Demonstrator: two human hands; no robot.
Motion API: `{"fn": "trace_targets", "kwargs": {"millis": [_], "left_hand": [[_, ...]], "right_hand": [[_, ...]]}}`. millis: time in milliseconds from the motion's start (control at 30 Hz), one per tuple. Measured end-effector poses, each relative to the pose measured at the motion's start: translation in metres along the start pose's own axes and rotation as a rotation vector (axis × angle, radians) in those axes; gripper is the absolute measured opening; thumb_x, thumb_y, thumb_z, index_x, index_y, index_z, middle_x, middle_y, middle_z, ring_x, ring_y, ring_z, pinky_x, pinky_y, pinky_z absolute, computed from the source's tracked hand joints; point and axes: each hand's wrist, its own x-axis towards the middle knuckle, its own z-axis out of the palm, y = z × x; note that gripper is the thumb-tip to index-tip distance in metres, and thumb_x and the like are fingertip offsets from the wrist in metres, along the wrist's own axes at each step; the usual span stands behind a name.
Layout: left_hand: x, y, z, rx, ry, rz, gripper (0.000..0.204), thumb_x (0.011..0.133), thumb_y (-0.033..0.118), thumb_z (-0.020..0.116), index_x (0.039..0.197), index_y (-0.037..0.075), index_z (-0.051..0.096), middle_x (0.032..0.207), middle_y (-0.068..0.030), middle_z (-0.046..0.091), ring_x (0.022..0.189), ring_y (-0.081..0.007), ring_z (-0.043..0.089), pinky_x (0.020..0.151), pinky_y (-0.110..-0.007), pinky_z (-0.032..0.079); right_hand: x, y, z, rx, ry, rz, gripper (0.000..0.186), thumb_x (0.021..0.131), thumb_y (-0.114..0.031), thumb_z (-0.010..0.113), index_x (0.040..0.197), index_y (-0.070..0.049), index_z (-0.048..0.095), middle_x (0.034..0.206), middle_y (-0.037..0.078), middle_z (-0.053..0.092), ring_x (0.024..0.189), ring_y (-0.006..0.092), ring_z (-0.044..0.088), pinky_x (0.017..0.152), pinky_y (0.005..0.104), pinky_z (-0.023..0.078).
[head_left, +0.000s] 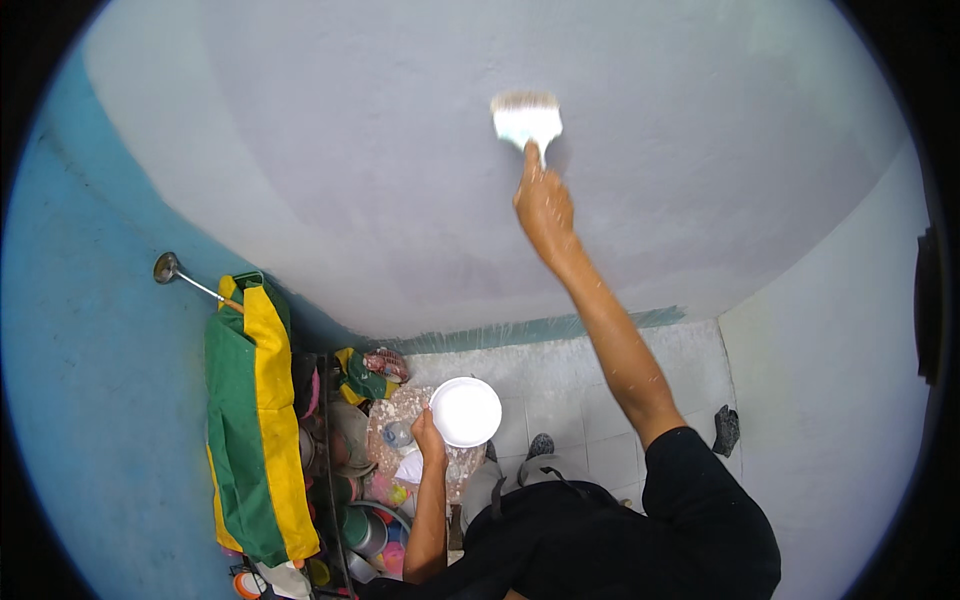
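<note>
My right hand (545,207) grips the handle of a wide paintbrush (527,120), its arm stretched out toward the pale, greyish-white wall (380,150). The brush is white with brownish bristles that point up, at or close to the wall's surface; the bristles are a little blurred. Lower down, my left hand (428,437) is closed on the edge of a round white tub (467,412). White paint appears to fill the tub. Small white flecks dot my right forearm.
Blue wall (90,330) borders the left side. A green and yellow cloth (262,420) covers a rack there, with a ladle (168,268) sticking out. Pots and plastic containers (365,530) crowd beneath. A dark sock-like item (726,430) lies on the tiled floor (610,455) at right.
</note>
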Motion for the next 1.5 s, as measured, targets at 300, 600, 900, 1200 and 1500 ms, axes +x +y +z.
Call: {"fn": "trace_targets", "kwargs": {"millis": [300,600,900,1200,1500], "left_hand": [[0.002,0.008,-0.001,0.030,-0.024,0.041,0.042,0.103,0.029,0.046,0.100,-0.008,0.066,0.088,-0.0064,0.067,0.077,-0.0113,0.059,0.070,-0.027,0.046],[-0.002,0.011,-0.002,0.006,-0.020,0.012,0.042,0.103,0.029,0.046,0.106,-0.008,0.066,0.092,-0.0073,0.068,0.081,-0.0127,0.061,0.073,-0.027,0.047],[0.003,0.016,-0.002,-0.021,-0.023,0.002,0.039,0.102,0.027,0.046,0.104,-0.007,0.065,0.092,-0.0076,0.066,0.083,-0.0145,0.061,0.075,-0.029,0.047],[0.006,0.016,-0.007,0.007,0.032,0.025,0.039,0.102,0.026,0.046,0.096,-0.007,0.067,0.085,-0.0051,0.064,0.076,-0.0118,0.056,0.069,-0.028,0.045],[0.009,0.011,-0.010,-0.036,0.016,-0.027,0.039,0.102,0.027,0.045,0.101,-0.007,0.065,0.091,-0.0071,0.065,0.081,-0.0142,0.059,0.073,-0.029,0.046]], "right_hand": [[-0.076,0.038,0.067,0.048,-0.366,0.120,0.040,0.085,-0.006,0.053,0.125,-0.002,0.050,0.086,0.030,0.064,0.077,0.0445,0.066,0.068,0.0533,0.052],[0.121,-0.024,-0.116,-0.085,-0.446,-0.050,0.029,0.089,-0.019,0.050,0.111,-0.004,0.061,0.079,0.016,0.066,0.055,0.0257,0.061,0.048,0.0394,0.050],[0.144,-0.065,-0.227,0.038,0.284,-0.132,0.032,0.091,-0.012,0.046,0.116,0.004,0.055,0.101,0.031,0.065,0.096,0.0471,0.063,0.086,0.0506,0.050],[0.093,-0.010,-0.077,0.012,0.253,-0.061,0.051,0.084,0.000,0.051,0.134,0.003,0.041,0.073,0.027,0.064,0.063,0.0436,0.064,0.054,0.0519,0.053],[-0.059,0.029,0.054,-0.012,-0.200,0.073,0.052,0.088,-0.004,0.053,0.138,-0.001,0.042,0.076,0.027,0.063,0.068,0.0410,0.066,0.055,0.0487,0.052]]}}
